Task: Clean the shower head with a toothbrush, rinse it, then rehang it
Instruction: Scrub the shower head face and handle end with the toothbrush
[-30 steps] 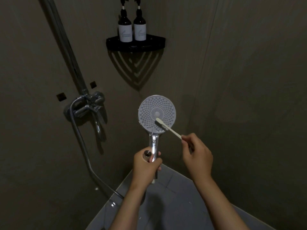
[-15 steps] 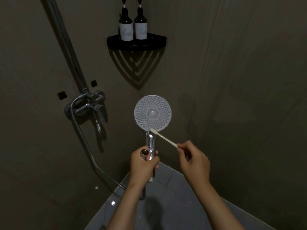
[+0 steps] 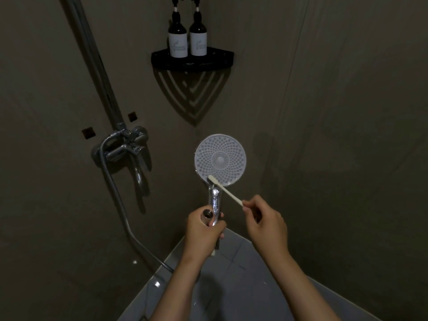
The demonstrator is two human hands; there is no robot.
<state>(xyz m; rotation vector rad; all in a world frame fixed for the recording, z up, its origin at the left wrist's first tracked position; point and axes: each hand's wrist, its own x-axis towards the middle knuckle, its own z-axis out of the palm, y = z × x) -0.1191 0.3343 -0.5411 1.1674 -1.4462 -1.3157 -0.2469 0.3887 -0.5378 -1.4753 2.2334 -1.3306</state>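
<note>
shower head: the round, pale grey shower head with a dotted nozzle face and chrome handle (image 3: 220, 159) is held upright in front of the dark corner walls, face toward the camera, well below the black corner shelf (image 3: 192, 62).
left hand: the left hand (image 3: 205, 230) is closed in a full fist around the lower end of the chrome handle; the threaded end shows above the thumb.
right hand: the right hand (image 3: 266, 224) pinches the tail of the slim white plastic toothbrush (image 3: 225, 189) between thumb and fingertips, the other fingers loosely curled.
change: a second ago the bristles sat near the middle of the nozzle face; half a second ago they were at its lower rim; now they press at the lower left edge, right where the face meets the handle neck. the head has also been lifted a little and tilted.
meaning: scrubbing appears to be working outward from centre to rim, so the cleaning step is under way and probably well along, though how much of the face has been covered cannot be told.
still to do: rinsing and rehanging are not begun; the chrome mixer tap (image 3: 126, 148) and its ribbed metal hose (image 3: 118, 205) hang on the left wall, and whether the hose is joined to the handle cannot be told.
</note>
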